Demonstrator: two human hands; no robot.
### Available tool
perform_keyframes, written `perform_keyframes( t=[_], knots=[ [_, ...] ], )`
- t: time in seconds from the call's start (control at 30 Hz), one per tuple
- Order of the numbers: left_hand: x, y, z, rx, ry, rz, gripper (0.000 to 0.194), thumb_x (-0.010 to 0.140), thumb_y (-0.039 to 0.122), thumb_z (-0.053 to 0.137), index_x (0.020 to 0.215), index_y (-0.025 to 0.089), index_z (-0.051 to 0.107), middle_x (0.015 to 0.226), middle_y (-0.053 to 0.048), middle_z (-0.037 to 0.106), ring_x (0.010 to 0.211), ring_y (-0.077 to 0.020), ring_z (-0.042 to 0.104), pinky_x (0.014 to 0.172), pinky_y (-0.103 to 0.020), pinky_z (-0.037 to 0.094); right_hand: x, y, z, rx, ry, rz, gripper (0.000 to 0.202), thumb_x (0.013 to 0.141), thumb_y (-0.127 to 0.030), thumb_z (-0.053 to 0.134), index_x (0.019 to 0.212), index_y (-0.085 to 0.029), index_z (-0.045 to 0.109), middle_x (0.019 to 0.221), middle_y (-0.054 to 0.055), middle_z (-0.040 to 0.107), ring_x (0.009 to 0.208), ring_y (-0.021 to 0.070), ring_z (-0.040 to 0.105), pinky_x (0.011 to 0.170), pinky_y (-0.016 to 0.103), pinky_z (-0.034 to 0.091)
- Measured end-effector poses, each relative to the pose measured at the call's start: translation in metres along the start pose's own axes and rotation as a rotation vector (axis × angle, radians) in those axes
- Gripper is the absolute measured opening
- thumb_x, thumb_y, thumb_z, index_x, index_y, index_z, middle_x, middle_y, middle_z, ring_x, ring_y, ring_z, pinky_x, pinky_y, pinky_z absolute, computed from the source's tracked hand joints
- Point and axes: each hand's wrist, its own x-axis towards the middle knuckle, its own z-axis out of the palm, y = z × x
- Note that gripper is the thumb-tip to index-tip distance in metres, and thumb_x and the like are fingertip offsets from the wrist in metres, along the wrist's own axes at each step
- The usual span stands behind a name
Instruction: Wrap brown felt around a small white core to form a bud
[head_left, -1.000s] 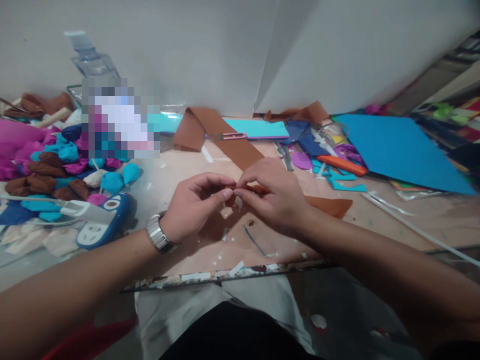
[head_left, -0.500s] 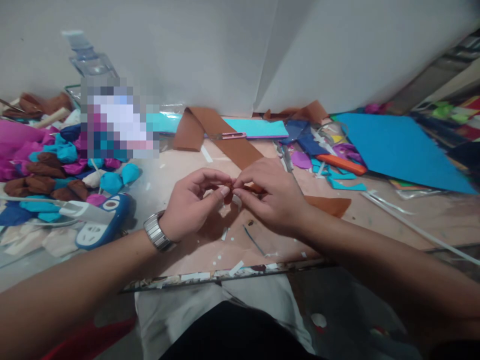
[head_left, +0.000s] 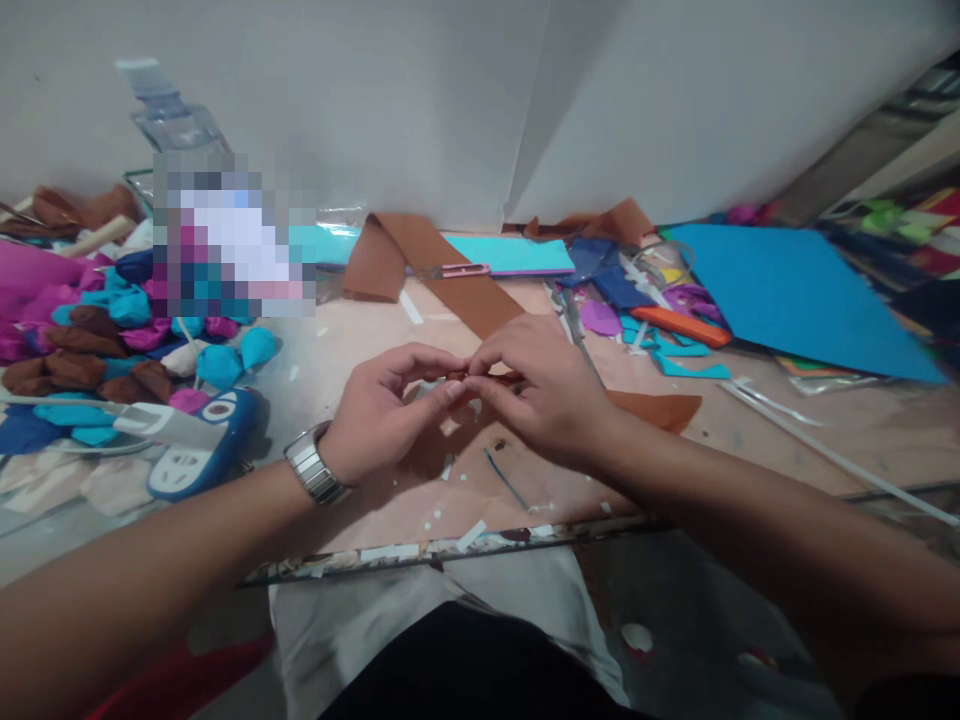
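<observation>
A small piece of brown paper (head_left: 456, 377) is pinched between the fingertips of both my hands, above the middle of the work surface. My left hand (head_left: 382, 412), a metal watch at its wrist, is closed with thumb and forefinger on the piece. On its other side my right hand (head_left: 551, 395) is closed on the same piece, its lower fingers curled and partly hidden. Just behind the hands lies a long folded brown paper strip (head_left: 465, 280), with pink thread snips (head_left: 459, 270) on it. A further brown paper piece (head_left: 656, 410) shows beyond my right forearm.
Many small wrapped bundles (head_left: 82, 360) in brown, blue and pink crowd the left, near a blue and white socket block (head_left: 202, 450). A clear bottle (head_left: 180, 125) stands behind. To the right are an orange utility knife (head_left: 679, 325), a blue sheet (head_left: 795, 300) and a white stick (head_left: 832, 445).
My fingertips have shifted slightly on the brown piece, and less of it hangs below them now. Both hands stay in nearly the same place.
</observation>
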Motion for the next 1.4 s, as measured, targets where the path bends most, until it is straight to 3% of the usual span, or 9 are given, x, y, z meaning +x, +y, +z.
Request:
perform_keyframes(
  t=[0.2,0.43,0.87,1.07,1.4],
  knots=[
    [0.0017,0.0016,0.0005,-0.013,0.024,-0.015,0.025,0.085,0.034,0.081,0.101,0.016,0.075,0.102,-0.01,0.08,0.093,-0.0202,0.076,0.079,-0.028,0.062,0.0001,-0.0005,0.0002,-0.035,0.013,0.016,0.006,0.094,-0.028,0.071,0.094,-0.022,0.069,0.088,0.002,0.073,0.091,0.0218,0.063,0.091,0.039,0.041],
    [-0.0019,0.0019,-0.0017,0.098,-0.043,0.063,0.024,0.089,0.033,0.077,0.108,0.017,0.076,0.111,-0.01,0.08,0.101,-0.0212,0.076,0.092,-0.031,0.06,-0.0002,0.0011,0.0,-0.034,0.042,-0.003,0.009,0.093,-0.029,0.075,0.094,-0.021,0.07,0.087,0.002,0.074,0.089,0.0212,0.064,0.091,0.038,0.041],
    [-0.0013,-0.0001,-0.0009,-0.003,-0.091,0.043,0.024,0.091,0.032,0.076,0.109,0.017,0.073,0.113,-0.011,0.078,0.104,-0.0209,0.075,0.091,-0.03,0.06,-0.0005,0.005,0.0,-0.031,0.077,-0.024,0.02,0.097,-0.041,0.068,0.09,-0.022,0.069,0.084,0.002,0.074,0.087,0.0211,0.065,0.091,0.039,0.039],
    [-0.0017,-0.0014,-0.0001,-0.05,-0.041,0.01,0.022,0.091,0.032,0.075,0.106,0.017,0.071,0.109,-0.01,0.078,0.1,-0.0189,0.075,0.086,-0.027,0.06,-0.0002,0.0024,-0.0004,-0.033,0.064,-0.023,0.016,0.094,-0.038,0.073,0.091,-0.023,0.069,0.084,0.001,0.074,0.087,0.0212,0.065,0.09,0.039,0.04],
    [-0.0013,-0.0027,-0.0002,-0.082,-0.052,0.027,0.015,0.096,0.029,0.07,0.107,0.019,0.066,0.113,-0.008,0.075,0.105,-0.0169,0.073,0.093,-0.026,0.058,-0.0001,0.001,-0.002,-0.013,0.053,-0.025,0.008,0.094,-0.031,0.072,0.096,-0.024,0.068,0.088,0.001,0.074,0.087,0.0211,0.065,0.091,0.04,0.04]
  ],
)
